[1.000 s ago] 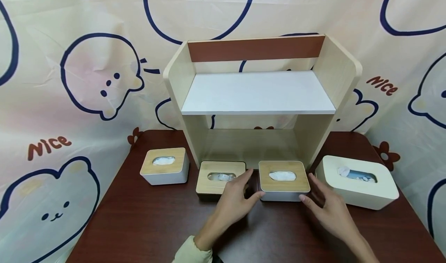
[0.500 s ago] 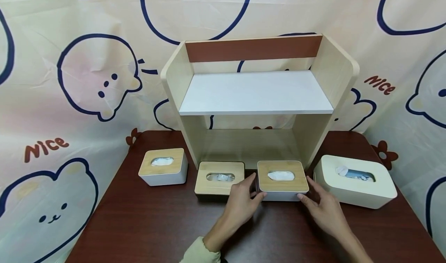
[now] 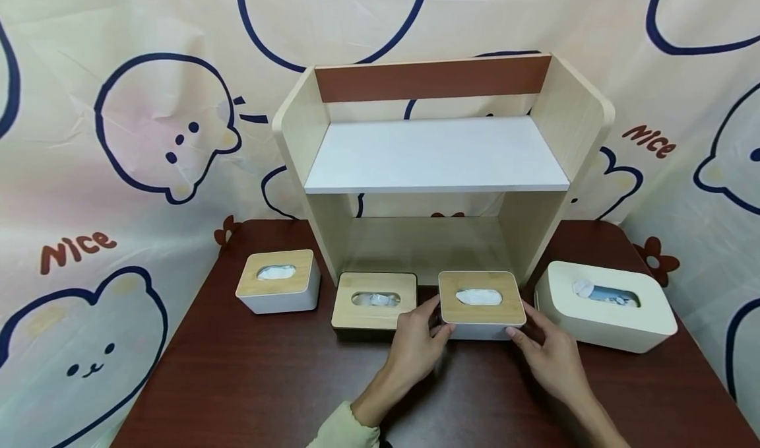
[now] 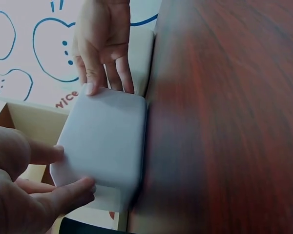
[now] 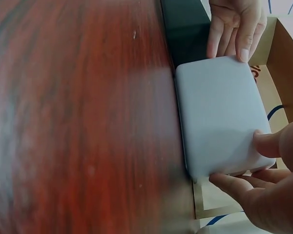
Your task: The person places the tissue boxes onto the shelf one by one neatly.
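A tissue box with a light-wood lid and pale grey sides (image 3: 482, 315) stands on the dark table in front of the shelf's lower opening. My left hand (image 3: 414, 346) holds its left side, thumb at the front left corner. On the opposite side my right hand (image 3: 555, 362) grips it, thumb on the front right corner. In the left wrist view the box's smooth grey front (image 4: 105, 136) lies between both hands. Seen from the right wrist, the right fingers (image 5: 234, 187) wrap the near end of the box (image 5: 219, 112). The box's back side is hidden.
Close left of it stands a dark tissue box with a wooden lid (image 3: 374, 313). A grey, wood-lidded tissue box (image 3: 279, 296) sits farther left, a larger cream one (image 3: 605, 326) at right. The two-level shelf (image 3: 439, 154) stands behind, before a patterned curtain (image 3: 172, 32).
My left hand has moved right, from the gap between the two middle boxes onto the box's left side. The right hand has closed in slightly; the boxes keep their places.
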The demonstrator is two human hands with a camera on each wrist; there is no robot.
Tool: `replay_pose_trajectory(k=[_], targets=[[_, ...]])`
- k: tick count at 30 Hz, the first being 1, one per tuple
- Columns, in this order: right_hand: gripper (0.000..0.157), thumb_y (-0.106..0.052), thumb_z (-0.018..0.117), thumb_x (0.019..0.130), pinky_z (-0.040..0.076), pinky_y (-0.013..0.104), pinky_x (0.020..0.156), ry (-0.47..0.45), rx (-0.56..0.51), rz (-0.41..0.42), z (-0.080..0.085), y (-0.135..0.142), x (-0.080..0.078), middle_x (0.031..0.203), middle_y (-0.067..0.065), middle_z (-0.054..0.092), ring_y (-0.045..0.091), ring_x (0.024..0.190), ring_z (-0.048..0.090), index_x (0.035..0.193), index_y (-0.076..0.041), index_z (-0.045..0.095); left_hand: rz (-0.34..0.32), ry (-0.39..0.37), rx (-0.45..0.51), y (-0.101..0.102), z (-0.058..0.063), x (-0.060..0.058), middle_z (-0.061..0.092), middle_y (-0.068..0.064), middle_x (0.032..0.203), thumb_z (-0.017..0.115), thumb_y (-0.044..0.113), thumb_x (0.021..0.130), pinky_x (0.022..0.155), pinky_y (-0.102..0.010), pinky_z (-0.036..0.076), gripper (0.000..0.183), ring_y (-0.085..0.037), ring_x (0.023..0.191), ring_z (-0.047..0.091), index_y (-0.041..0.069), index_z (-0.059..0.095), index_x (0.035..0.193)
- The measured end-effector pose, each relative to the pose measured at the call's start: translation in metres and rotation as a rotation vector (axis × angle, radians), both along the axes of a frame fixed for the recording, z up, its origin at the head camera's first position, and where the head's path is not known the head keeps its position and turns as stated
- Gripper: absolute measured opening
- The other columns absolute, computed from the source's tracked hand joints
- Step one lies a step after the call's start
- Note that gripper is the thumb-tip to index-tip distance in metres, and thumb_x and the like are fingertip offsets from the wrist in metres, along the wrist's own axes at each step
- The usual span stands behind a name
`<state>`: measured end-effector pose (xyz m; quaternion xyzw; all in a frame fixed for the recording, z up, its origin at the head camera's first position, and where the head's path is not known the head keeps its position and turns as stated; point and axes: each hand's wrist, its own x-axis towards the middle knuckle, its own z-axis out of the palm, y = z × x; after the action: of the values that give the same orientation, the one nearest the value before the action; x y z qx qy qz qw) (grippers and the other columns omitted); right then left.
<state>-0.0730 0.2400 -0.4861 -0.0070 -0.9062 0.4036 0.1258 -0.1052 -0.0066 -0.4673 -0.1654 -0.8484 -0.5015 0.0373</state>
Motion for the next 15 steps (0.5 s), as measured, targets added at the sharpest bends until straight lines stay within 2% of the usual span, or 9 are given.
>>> replay_pose_trajectory(k=[4,6,8,9,11,13,15], targets=[[0.059,-0.017,0.081,0.098,0.029,-0.009,0.089,0.017,0.002,-0.02,0.004,-0.003,0.002,0.143,0.028,0.066,0.041,0.135,0.06,0.15,0.0,0.06,0.008,-0.013,-0.001,0.0,0.004,0.0,0.077,-0.018,0.128,0.082,0.004,0.094,0.063,-0.011,0.052,0.053,0.006,0.073,0.06,-0.001,0.065,0.145],[0.059,-0.018,0.082,0.098,0.028,-0.009,0.089,0.026,0.003,-0.026,0.005,-0.004,0.002,0.143,0.027,0.066,0.038,0.135,0.06,0.15,-0.001,0.062,0.012,-0.017,0.004,0.0,0.006,0.0,0.076,-0.02,0.13,0.081,0.002,0.094,0.07,-0.01,0.056,0.054,0.002,0.086,0.066,-0.002,0.064,0.145],[0.058,-0.018,0.082,0.097,0.031,-0.008,0.088,0.037,0.002,-0.034,0.007,-0.005,0.002,0.142,0.026,0.067,0.027,0.13,0.063,0.15,-0.003,0.062,0.015,-0.011,0.009,-0.001,0.01,-0.001,0.077,-0.018,0.128,0.081,0.001,0.093,0.073,-0.011,0.057,0.053,-0.002,0.09,0.069,-0.001,0.065,0.144],[0.058,-0.018,0.082,0.097,0.033,-0.008,0.086,0.045,0.002,-0.037,0.007,-0.005,0.001,0.142,0.026,0.067,0.02,0.124,0.065,0.15,-0.004,0.063,0.017,-0.006,0.014,-0.001,0.011,-0.001,0.077,-0.018,0.127,0.081,0.001,0.093,0.074,-0.011,0.058,0.053,-0.004,0.094,0.07,-0.001,0.066,0.143],[0.058,-0.018,0.083,0.097,0.036,-0.003,0.079,0.065,-0.006,-0.036,0.008,-0.006,-0.001,0.138,0.025,0.07,0.007,0.097,0.068,0.15,-0.004,0.063,0.02,0.002,0.024,-0.001,0.014,-0.003,0.078,-0.017,0.124,0.082,0.0,0.093,0.074,-0.012,0.059,0.052,-0.006,0.093,0.071,-0.001,0.066,0.142],[0.058,-0.016,0.083,0.096,0.041,0.002,0.074,0.09,-0.019,-0.033,0.01,-0.006,-0.004,0.135,0.024,0.072,-0.003,0.085,0.059,0.15,-0.004,0.063,0.028,0.011,0.024,-0.001,0.016,-0.006,0.079,-0.016,0.122,0.082,0.001,0.093,0.072,-0.013,0.059,0.051,-0.008,0.09,0.071,0.0,0.068,0.141],[0.058,-0.013,0.082,0.097,0.042,0.008,0.064,0.106,-0.041,-0.016,0.012,-0.007,-0.008,0.131,0.024,0.074,-0.005,0.069,0.049,0.15,-0.001,0.061,0.041,0.016,0.018,-0.001,0.019,-0.009,0.079,-0.016,0.121,0.083,0.002,0.092,0.07,-0.012,0.057,0.049,-0.007,0.088,0.07,0.0,0.069,0.139]])
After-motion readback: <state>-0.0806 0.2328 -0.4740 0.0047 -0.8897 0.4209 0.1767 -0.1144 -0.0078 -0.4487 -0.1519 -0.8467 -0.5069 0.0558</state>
